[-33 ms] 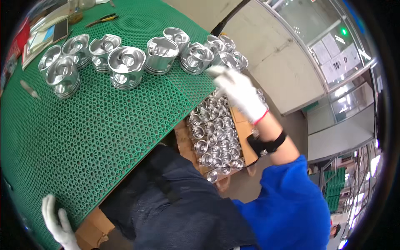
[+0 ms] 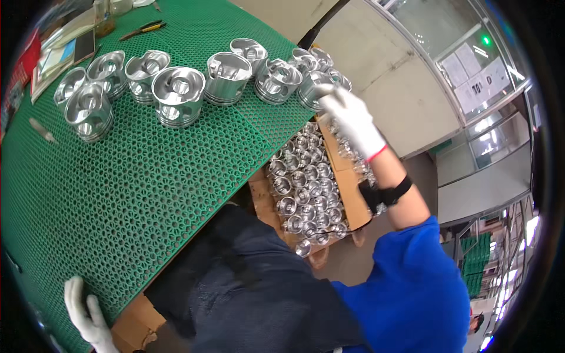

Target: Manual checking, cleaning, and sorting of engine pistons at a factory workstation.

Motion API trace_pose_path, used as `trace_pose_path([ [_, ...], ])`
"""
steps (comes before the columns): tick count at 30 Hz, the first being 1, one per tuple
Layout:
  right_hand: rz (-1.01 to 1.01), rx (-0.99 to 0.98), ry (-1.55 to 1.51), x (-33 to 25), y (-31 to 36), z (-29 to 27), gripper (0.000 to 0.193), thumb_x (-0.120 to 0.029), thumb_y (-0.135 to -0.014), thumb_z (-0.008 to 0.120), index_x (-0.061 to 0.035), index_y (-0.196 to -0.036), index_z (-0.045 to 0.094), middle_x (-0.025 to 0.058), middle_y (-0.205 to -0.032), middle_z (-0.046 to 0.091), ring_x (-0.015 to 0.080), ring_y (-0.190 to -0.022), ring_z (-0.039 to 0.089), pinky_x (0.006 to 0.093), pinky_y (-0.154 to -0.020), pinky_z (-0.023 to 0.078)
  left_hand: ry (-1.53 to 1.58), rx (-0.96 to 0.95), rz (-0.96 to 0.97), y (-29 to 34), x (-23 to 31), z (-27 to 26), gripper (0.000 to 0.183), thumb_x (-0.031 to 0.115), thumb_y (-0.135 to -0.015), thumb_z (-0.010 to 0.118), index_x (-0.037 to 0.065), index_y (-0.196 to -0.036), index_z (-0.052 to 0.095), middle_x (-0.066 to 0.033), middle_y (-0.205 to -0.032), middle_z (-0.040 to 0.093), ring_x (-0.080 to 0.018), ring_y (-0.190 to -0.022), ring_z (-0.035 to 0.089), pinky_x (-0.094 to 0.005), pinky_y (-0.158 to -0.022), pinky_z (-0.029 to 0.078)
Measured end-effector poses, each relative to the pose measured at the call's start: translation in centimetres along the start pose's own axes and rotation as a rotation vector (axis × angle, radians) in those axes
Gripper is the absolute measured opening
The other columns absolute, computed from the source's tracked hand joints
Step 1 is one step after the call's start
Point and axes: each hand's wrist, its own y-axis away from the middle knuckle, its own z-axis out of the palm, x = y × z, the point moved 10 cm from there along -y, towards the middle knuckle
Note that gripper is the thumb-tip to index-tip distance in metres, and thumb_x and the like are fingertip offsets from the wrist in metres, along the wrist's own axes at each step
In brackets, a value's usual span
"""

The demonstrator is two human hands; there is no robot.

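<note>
My right hand (image 2: 351,117), in a white glove with a red cuff, is at the right edge of the green mat. Its fingers are bent but apart, with nothing visible in them. The fingertips overlap the side of a metal piston (image 2: 310,92) at that edge; whether they touch it I cannot tell. At the lower left, my white-gloved left hand (image 2: 88,317) lies open by the mat's near edge, thumb apart from the fingers. Several silvery pistons stand across the far part of the mat, among them a large piston (image 2: 178,100) near the middle.
Below the right edge of the green mat (image 2: 159,170), a cardboard box (image 2: 347,197) holds rows of pistons. Pliers (image 2: 143,29), a phone (image 2: 84,46) and a small pale tool (image 2: 41,129) lie on the mat's left side. A pale wall panel (image 2: 388,76) stands beyond.
My right hand has moved right and a little nearer, baring more of the piston at the mat's edge. My left hand has barely shifted.
</note>
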Motion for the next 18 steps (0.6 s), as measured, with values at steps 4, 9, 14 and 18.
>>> trace_pose_path([
  [4,0.333,0.105,0.243,12.0,-3.4,-8.0,0.052,-0.04,-0.093,0.059,-0.0049,-0.132,0.057,0.0117,-0.124,0.065,0.0234,-0.106,0.065,0.0348,-0.099,0.046,-0.03,0.086,0.1,-1.0,2.8,0.8,0.036,0.003,-0.088,0.059,-0.006,-0.124,0.059,-0.0209,-0.124,0.06,-0.0387,-0.122,0.054,-0.0487,-0.109,0.037],
  [9,0.127,-0.173,-0.157,13.7,-8.9,-2.1,0.056,-0.034,-0.094,0.064,-0.0025,-0.138,0.051,0.0053,-0.127,0.061,0.0126,-0.107,0.056,0.0295,-0.093,0.047,-0.199,0.146,0.009,-1.1,5.7,-1.6,0.038,-0.003,-0.076,0.067,0.004,-0.113,0.066,-0.0141,-0.114,0.066,-0.0349,-0.113,0.06,-0.0457,-0.104,0.043],
  [14,-0.228,-0.378,0.165,17.4,-9.8,-2.2,0.044,-0.014,-0.095,0.059,-0.0006,-0.136,0.051,0.0088,-0.128,0.061,0.0201,-0.112,0.058,0.0323,-0.093,0.048,-0.125,0.149,-0.049,-2.1,6.7,-1.7,0.03,0.008,-0.075,0.072,0.009,-0.105,0.069,-0.0108,-0.107,0.068,-0.0328,-0.107,0.062,-0.0434,-0.096,0.048],
  [18,0.196,0.022,-0.301,28.1,-11.0,-6.7,0.053,-0.017,-0.097,0.057,-0.0027,-0.145,0.042,0.011,-0.142,0.05,0.0214,-0.126,0.05,0.0361,-0.106,0.041,-0.129,0.302,0.055,-0.7,6.4,-2.8,0.033,0.013,-0.078,0.073,0.011,-0.11,0.067,-0.0083,-0.105,0.067,-0.0308,-0.102,0.062,-0.0422,-0.092,0.05],
])
